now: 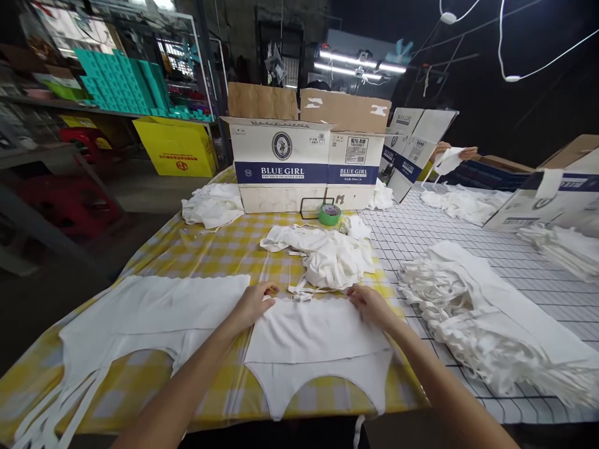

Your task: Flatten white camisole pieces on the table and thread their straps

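Note:
A white strap top [318,340] lies flat in front of me on the yellow checked cloth, its curved cut-out toward me. My left hand [253,305] has its fingers closed at the top's far left corner. At the far right corner, the fingers of my right hand [372,307] are closed on the edge. A loose heap of white garments [327,252] lies just beyond both hands. To the left, more white tops [150,305] are laid flat, with straps hanging toward the table's near edge.
White cartons [281,156] stand at the back, with a green tape roll [329,214] before them. A garment pile [477,318] lies on the right-hand checked cloth [388,249]. At the back right, another person's hands [452,156] hold a white piece. A yellow box [175,146] sits left.

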Demonstrator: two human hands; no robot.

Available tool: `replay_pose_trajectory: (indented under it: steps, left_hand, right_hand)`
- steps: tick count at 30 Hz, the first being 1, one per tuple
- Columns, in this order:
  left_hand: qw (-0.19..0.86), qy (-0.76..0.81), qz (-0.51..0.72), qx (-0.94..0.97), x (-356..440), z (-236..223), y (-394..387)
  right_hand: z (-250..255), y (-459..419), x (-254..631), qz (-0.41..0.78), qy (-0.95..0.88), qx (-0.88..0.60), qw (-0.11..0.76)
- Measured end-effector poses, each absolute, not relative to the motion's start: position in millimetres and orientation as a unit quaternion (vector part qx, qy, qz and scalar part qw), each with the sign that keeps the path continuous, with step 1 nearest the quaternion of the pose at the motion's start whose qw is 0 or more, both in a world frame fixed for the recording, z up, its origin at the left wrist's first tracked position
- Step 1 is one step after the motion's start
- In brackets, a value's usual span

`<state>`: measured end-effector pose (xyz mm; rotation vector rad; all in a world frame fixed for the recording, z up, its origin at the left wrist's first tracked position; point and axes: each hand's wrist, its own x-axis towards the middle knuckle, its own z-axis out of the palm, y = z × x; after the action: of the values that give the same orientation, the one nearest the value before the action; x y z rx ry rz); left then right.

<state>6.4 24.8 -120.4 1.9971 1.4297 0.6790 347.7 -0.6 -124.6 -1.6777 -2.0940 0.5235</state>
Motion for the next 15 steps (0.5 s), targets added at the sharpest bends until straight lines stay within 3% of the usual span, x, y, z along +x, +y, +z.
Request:
replay_pose_trajectory:
  steps: [8, 15]
  left_hand:
    - [0.263, 0.586, 0.244, 0.727, 6.0, -122.9, 47.3]
    - [0.322, 0.590, 0.203, 0.712, 4.3, -111.6, 19.4]
  right_hand:
    - [-130.6, 42.1, 349.9, 0.197, -0.726, -0.623, 0.215]
    - [-115.9, 3.0, 362.3, 0.274, -0.721, -0.605, 0.199]
